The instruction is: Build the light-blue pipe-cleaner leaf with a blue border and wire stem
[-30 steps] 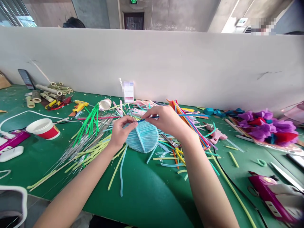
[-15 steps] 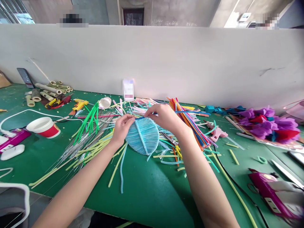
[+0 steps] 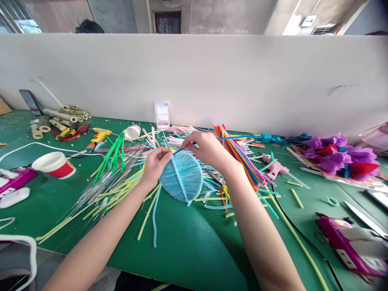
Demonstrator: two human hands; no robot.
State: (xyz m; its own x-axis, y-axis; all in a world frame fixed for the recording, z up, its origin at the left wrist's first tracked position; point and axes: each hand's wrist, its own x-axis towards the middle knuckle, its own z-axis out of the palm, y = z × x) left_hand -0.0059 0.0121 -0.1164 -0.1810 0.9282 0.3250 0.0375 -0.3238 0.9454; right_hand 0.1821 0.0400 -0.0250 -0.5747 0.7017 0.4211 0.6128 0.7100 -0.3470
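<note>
Saw left hand [image 3: 154, 165] pinching top of light-blue leaf shape [image 3: 187, 178]; right hand [image 3: 210, 148] pinched blue strip [image 3: 238, 138], far end jutting right over green table [image 3: 188, 238].

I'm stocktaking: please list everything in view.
leaf panel: one, blue, centre
fuzzy stem: one, blue, at panel top
stem bundle: one, multicoloured, right of panel
loose stems: many, green and yellow, left
wires: many, silver, left
paper cup: one, red and white, left
glue guns: two, yellow left, pink right
power strips: two, magenta, both sides
bamboo pieces: many, tan, back left
leaning phone: one, dark, back left
petal cluster: one, purple and red, right
table: one, green, beneath
partition: one, grey, behind
left hand: one, bare, at panel tip
right hand: one, bare, on fuzzy stem
</note>
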